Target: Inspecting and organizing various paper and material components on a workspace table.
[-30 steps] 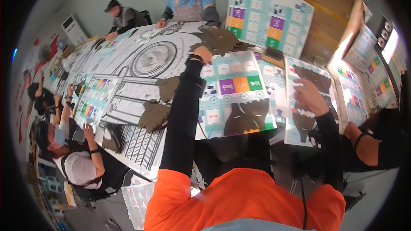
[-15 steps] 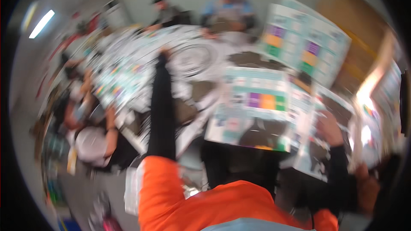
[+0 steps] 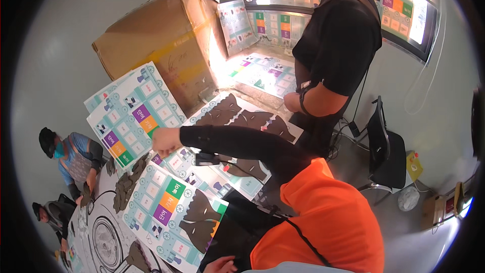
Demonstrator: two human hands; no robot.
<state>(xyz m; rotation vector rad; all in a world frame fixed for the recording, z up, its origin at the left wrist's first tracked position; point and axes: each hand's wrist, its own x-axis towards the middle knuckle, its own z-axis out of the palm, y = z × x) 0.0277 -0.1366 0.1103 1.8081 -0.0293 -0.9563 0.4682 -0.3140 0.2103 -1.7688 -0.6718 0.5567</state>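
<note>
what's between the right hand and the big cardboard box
In the head view, the tilted printed sheets stand between the right hand and the cardboard box.

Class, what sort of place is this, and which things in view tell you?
Probably a small print-finishing workshop: matching printed sheets, a pile of dark cut pieces and a large cardboard box suggest it.

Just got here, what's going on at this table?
The right hand is at the lower right edge of the propped printed sheets; can't tell if it holds anything. The left hand, partly cut off at the bottom of view, is near the front printed sheet. Dark brown cutouts lie on that sheet, and a loose brown pile sits beside it. A co-worker in black stands on the right.
</note>
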